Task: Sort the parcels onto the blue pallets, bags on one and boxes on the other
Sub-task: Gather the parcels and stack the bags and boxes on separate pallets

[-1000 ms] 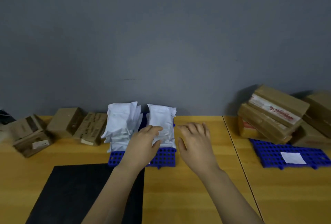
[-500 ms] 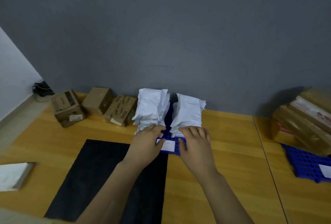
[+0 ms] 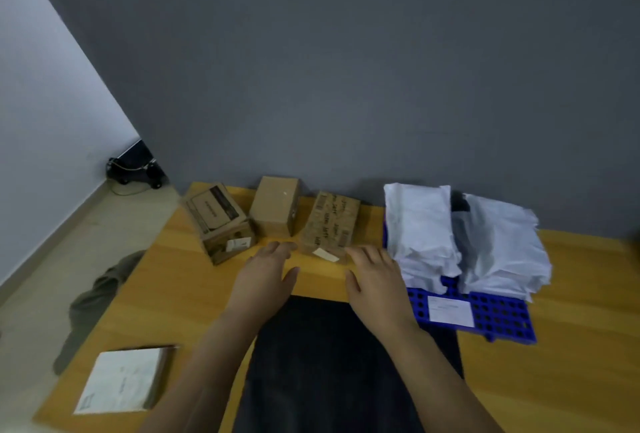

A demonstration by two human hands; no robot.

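Observation:
Three cardboard boxes stand at the table's back left: a printed box (image 3: 219,221), a plain box (image 3: 275,205) and a box with handwriting (image 3: 330,223). My left hand (image 3: 265,275) and my right hand (image 3: 375,278) hover flat, fingers extended, on either side of the handwritten box's near end, holding nothing. To the right, two stacks of white bags (image 3: 420,235) (image 3: 502,249) lie on a blue pallet (image 3: 498,320) with a white label. A flat parcel with a white label (image 3: 123,379) lies at the front left corner.
A black mat (image 3: 329,363) covers the table in front of me. The wooden table (image 3: 180,297) ends at its left edge, with floor, a dark cloth (image 3: 97,301) and a black device (image 3: 135,169) beyond. A grey wall stands behind.
The view swung left. Both hands left the bag stacks on the blue pallet and moved left to the handwritten box. The pallet with boxes went out of view.

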